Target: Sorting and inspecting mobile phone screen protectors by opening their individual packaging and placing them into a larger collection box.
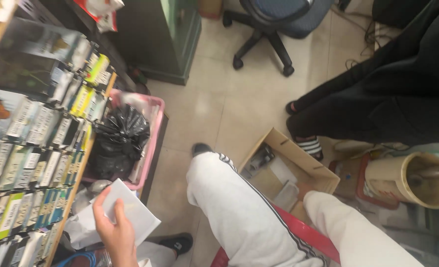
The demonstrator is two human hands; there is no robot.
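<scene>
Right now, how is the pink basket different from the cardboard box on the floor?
The pink basket is pink and stands beside the shelf, while the cardboard box is brown and lies beside the person's leg. The pink basket holds a tied black bag; the cardboard box holds only a few small flat items. Both are open at the top.

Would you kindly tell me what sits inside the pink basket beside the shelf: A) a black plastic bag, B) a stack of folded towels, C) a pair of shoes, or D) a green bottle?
A: a crumpled black plastic bag fills the pink basket, just beyond the left hand holding a white paper.
</scene>
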